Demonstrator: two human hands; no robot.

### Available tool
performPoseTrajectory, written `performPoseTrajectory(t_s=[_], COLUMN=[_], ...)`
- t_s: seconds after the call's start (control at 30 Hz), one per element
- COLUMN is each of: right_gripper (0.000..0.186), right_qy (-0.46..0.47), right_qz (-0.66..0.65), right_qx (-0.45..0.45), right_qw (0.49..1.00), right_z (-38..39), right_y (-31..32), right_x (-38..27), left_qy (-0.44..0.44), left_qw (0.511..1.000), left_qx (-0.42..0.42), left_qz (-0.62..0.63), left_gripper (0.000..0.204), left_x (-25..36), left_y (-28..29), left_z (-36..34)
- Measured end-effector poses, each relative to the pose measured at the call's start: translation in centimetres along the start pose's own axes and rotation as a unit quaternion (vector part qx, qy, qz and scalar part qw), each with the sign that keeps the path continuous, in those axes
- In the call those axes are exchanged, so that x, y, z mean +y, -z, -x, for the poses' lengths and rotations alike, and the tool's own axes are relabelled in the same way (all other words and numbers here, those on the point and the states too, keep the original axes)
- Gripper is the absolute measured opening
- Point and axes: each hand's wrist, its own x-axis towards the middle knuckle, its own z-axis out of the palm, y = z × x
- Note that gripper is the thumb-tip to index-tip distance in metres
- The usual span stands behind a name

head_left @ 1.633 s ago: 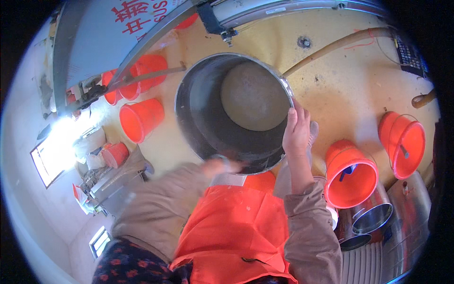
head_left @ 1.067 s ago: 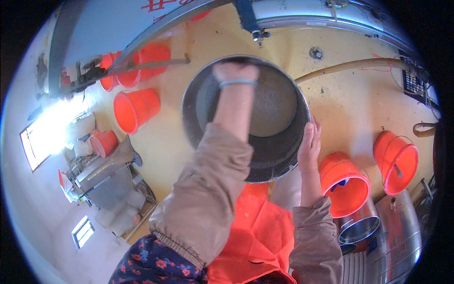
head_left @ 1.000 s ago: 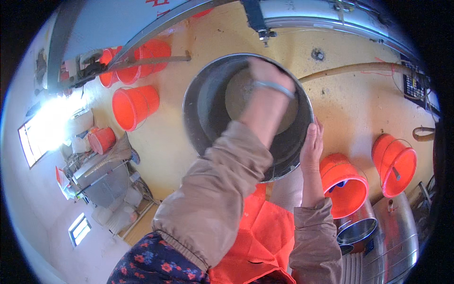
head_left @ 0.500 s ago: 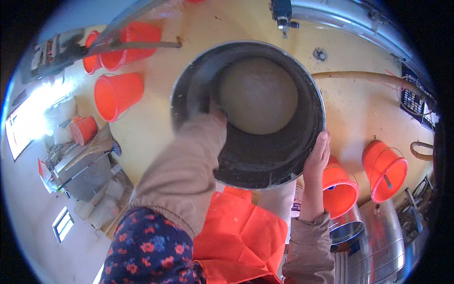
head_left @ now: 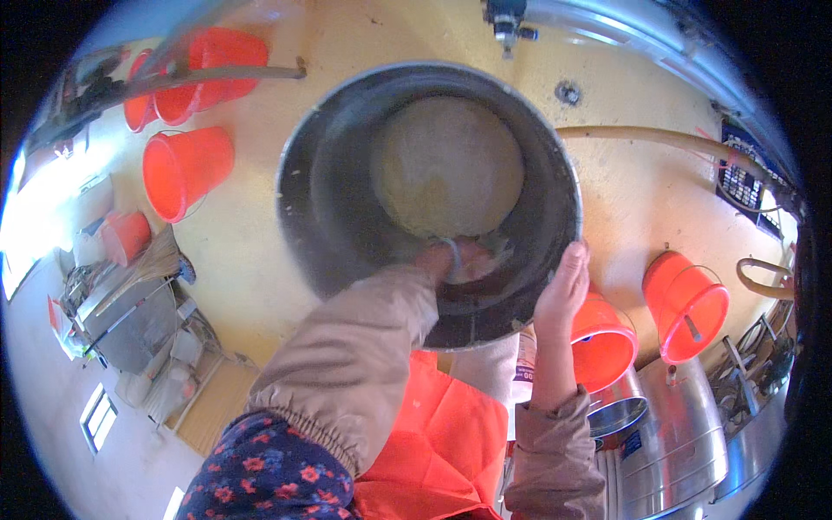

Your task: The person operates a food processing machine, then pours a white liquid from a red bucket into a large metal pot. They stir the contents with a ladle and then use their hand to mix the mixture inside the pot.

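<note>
A deep, round, dark-walled pot (head_left: 347, 165) is tilted with its mouth towards me. Its round bottom (head_left: 451, 165) looks pale grey-brown. My left hand (head_left: 446, 258) reaches inside, against the near part of the wall just below the bottom. Its fingers are closed round a blurred whitish thing (head_left: 478, 263) whose kind I cannot make out. With my right hand (head_left: 562, 286) I grip the pot's right rim, thumb up at the edge. Tan sleeves cover both my forearms. A red apron (head_left: 433, 433) hangs below the pot.
Orange-red buckets stand at left (head_left: 189, 169) and right (head_left: 685, 308), one (head_left: 602, 342) close behind my right hand. A shiny metal tank (head_left: 685, 433) is at lower right. A hose (head_left: 650, 133) crosses the floor towards a black crate (head_left: 747, 173). A broom (head_left: 152, 264) lies at left.
My left hand has moved from the pot's left wall round to the near wall, to the right and down. My right hand keeps its grip on the rim. The whole view has shifted slightly.
</note>
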Motion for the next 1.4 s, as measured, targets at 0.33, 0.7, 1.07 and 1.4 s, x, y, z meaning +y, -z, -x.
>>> performPoseTrajectory(t_s=[0.33, 0.7, 1.07, 1.4], right_gripper=[0.051, 0.051, 0.055, 0.053], right_qy=[-0.021, -0.045, -0.059, -0.023], right_qz=[-0.039, -0.169, -0.122, -0.091], right_qx=[-0.034, -0.035, -0.022, -0.033], right_qw=[0.998, 0.984, 0.991, 0.995], right_z=[0.0, 0.0, 0.1, 0.0], right_y=[0.5, -0.1, 0.1, 0.2], right_x=[0.8, 1.8, 1.3, 0.8], left_qy=[-0.356, -0.206, -0.139, -0.127], left_qw=[0.632, 0.978, 0.900, 0.932], left_qx=[0.061, 0.012, -0.046, -0.051], left_qz=[0.685, 0.034, -0.411, -0.336], left_gripper=[0.032, 0.046, 0.041, 0.039], left_x=[21.9, 8.2, -1.0, -0.8], left_y=[-1.4, -6.3, -1.5, -2.2], left_z=[7.3, 2.8, 9.0, 7.8])
